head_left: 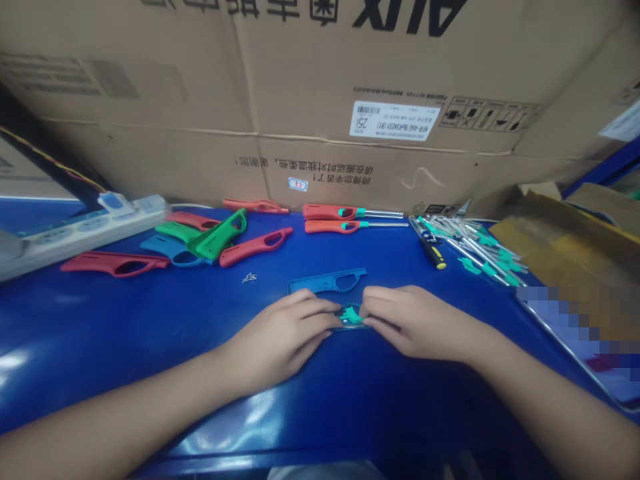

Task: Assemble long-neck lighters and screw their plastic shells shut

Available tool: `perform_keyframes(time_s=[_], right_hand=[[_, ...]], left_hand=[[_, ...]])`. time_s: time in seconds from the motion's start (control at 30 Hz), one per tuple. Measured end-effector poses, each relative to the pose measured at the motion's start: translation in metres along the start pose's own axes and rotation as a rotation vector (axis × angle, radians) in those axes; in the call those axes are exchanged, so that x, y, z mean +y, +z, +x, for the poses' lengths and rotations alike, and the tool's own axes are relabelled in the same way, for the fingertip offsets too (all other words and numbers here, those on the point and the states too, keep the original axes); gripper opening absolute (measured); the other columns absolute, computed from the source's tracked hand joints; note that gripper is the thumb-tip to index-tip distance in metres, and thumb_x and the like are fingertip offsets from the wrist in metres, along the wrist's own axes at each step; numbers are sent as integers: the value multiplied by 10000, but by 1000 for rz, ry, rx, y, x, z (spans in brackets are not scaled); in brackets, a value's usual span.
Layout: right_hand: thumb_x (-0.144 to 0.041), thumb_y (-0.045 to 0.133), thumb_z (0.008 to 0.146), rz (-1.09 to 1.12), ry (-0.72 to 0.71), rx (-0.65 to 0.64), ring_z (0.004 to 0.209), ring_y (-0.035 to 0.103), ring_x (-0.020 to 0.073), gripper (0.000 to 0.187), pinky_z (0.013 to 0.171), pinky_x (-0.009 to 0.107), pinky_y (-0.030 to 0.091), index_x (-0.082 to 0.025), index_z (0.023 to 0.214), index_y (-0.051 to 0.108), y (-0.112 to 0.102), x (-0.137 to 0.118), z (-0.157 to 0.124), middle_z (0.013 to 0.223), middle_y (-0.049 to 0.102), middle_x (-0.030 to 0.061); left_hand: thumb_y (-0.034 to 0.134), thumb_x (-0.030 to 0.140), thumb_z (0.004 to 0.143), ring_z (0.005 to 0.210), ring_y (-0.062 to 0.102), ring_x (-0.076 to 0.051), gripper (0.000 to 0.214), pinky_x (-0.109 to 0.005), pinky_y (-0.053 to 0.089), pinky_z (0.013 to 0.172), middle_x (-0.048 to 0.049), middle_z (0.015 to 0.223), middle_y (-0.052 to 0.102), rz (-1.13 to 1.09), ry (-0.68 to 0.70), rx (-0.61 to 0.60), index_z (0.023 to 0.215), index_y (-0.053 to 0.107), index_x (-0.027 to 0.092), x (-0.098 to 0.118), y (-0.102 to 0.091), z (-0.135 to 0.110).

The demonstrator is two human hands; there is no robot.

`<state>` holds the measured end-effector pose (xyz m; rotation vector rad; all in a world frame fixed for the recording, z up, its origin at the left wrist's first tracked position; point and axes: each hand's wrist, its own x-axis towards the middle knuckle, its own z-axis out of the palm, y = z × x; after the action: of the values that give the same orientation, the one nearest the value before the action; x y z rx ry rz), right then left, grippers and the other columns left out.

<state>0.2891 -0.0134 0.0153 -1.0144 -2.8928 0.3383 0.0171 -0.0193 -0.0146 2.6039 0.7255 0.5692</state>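
Observation:
My left hand point(287, 333) and my right hand point(405, 320) meet at the middle of the blue table point(150, 333), fingers pinched together on a small blue lighter shell with a teal part point(351, 315) lying flat between them. Most of that piece is hidden under my fingers. Just beyond my hands lies a separate blue shell half point(327, 281), touched by neither hand.
Red, green and blue shell halves point(200, 240) lie at the back left beside a white power strip point(85, 230). Two assembled red lighters point(350, 220) lie at the back centre. Metal tubes with teal ends point(475, 250) and a screwdriver point(433, 253) lie right. Cardboard boxes point(320, 100) wall the back.

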Motion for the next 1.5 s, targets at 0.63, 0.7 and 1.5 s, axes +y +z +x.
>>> perform_keyframes(time_s=[0.63,0.7,1.5], right_hand=[[-83,496,952,-316,-186,114,652,422,168,142,596,319,278,-180,891,579,4,-6,-1,799,530,3],[-64,518,926,-325,-186,101,659,426,170,134,595,321,275,-180,902,579,5,-6,0,808,538,5],[0,421,914,-400,-216,109,683,520,175,256,609,324,292,-176,936,606,8,-8,3,835,634,37]], left_hand=[[543,165,1013,1104,586,-206,239,-367,497,981,-58,1240,665,-95,-47,29,1187,697,223,1,3,3],[547,164,1011,1103,590,-206,234,-374,492,988,-59,1239,667,-112,-53,31,1176,704,219,1,2,3],[564,162,991,1103,623,-234,235,-434,516,998,-73,1256,696,-93,-85,50,1146,735,204,4,2,2]])
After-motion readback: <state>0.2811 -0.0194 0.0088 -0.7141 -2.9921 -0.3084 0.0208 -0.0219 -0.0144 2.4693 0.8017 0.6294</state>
